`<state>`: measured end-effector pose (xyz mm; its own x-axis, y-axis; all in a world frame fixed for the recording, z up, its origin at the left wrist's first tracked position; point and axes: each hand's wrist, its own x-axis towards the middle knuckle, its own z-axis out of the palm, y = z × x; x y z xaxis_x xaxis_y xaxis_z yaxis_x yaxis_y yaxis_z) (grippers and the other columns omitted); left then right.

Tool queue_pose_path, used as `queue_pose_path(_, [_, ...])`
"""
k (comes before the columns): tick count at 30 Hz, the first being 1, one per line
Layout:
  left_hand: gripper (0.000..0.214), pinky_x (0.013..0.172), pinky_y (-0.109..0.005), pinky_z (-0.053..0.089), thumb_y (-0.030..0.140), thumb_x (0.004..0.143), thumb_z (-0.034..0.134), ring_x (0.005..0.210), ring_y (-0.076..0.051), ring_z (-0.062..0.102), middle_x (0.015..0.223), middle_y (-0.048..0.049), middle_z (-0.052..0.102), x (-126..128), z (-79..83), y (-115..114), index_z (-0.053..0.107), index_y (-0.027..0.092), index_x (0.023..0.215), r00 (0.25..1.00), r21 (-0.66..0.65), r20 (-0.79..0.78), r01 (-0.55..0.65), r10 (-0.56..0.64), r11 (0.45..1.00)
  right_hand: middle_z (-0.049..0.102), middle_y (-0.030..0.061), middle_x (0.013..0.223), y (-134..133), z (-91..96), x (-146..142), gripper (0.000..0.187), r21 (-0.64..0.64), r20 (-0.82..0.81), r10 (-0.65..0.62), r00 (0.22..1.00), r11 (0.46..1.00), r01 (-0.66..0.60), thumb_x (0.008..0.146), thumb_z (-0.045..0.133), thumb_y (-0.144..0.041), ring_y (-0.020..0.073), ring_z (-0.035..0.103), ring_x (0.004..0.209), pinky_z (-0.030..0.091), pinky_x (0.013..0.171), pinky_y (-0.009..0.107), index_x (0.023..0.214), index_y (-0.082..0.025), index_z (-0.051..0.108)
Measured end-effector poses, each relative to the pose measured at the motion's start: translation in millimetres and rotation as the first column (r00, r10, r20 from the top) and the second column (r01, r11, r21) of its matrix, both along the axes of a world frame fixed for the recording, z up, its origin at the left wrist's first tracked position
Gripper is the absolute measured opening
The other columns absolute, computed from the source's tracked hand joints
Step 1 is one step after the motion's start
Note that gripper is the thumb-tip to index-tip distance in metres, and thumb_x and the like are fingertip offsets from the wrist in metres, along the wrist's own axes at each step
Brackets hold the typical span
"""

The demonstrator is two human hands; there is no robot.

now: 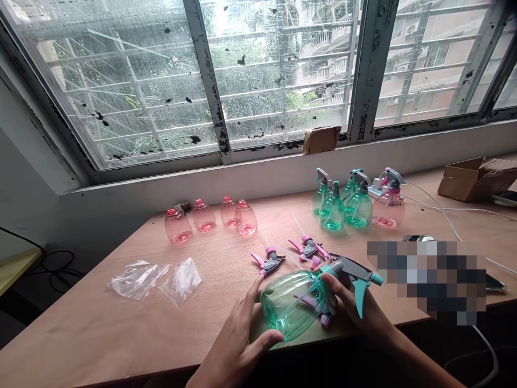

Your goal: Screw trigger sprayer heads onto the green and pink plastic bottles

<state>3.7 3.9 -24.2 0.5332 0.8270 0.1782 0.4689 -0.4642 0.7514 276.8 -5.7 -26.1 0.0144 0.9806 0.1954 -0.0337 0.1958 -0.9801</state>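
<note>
A clear green spray bottle (288, 302) with a grey and teal trigger head (357, 275) lies tilted on its side between my hands, above the table's front edge. My left hand (246, 328) cups its base, thumb below and fingers behind. At the neck, my right hand (353, 299) is closed around the collar, with the trigger pointing right. Pink and grey spray heads lie just beyond the bottle, one (269, 261) near my left fingertips and another (306, 247) farther back. A further purple-pink spray head (319, 310) shows through and beside the bottle.
Several headless pink bottles (204, 215) stand at the back left. Green spray bottles (358, 207) and a pink one (388, 207) with heads stand back right. Plastic bags (139, 280) lie left. A cardboard box (472, 180), white cables (444, 213) and a blurred patch are right.
</note>
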Motion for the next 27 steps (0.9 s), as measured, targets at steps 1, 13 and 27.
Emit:
queue_pose_path(1, [0.078,0.121,-0.056,0.035,0.051,0.097,0.063,0.146,-0.036,0.044,0.159,-0.0110,0.046,0.1,0.7,0.0,0.021,0.037,0.161,1.000,-0.009,0.006,0.003,-0.003,1.000,0.054,-0.0005,0.050,-0.1,0.5,0.2,0.056,0.005,0.016,-0.006,1.000,1.000,0.006,0.090,0.062,-0.069,0.0172,0.054,0.047,0.046,0.049,0.030,0.058,-0.024,0.050])
queue_pose_path(13, [0.062,0.123,-0.053,0.033,0.044,0.098,0.064,0.148,-0.032,0.038,0.157,-0.0055,0.040,1.1,-0.9,-4.1,0.032,0.046,0.151,0.998,0.197,0.059,-0.027,0.016,0.980,0.053,-0.0052,0.050,2.0,-7.2,-1.9,0.048,-0.022,-0.100,0.075,0.992,0.997,-0.077,0.093,0.065,-0.060,0.0147,0.057,0.043,0.050,0.048,0.028,0.067,-0.023,0.048])
queue_pose_path(27, [0.089,0.124,-0.053,0.031,0.059,0.086,0.073,0.149,-0.037,0.036,0.160,-0.0107,0.041,1.3,-3.2,2.4,0.027,0.035,0.158,1.000,0.120,0.021,0.015,-0.017,0.993,0.053,-0.0020,0.048,2.1,-7.4,-1.9,0.056,-0.030,-0.008,0.071,0.997,0.997,-0.071,0.089,0.064,-0.066,0.0146,0.055,0.044,0.050,0.047,0.028,0.059,-0.022,0.050])
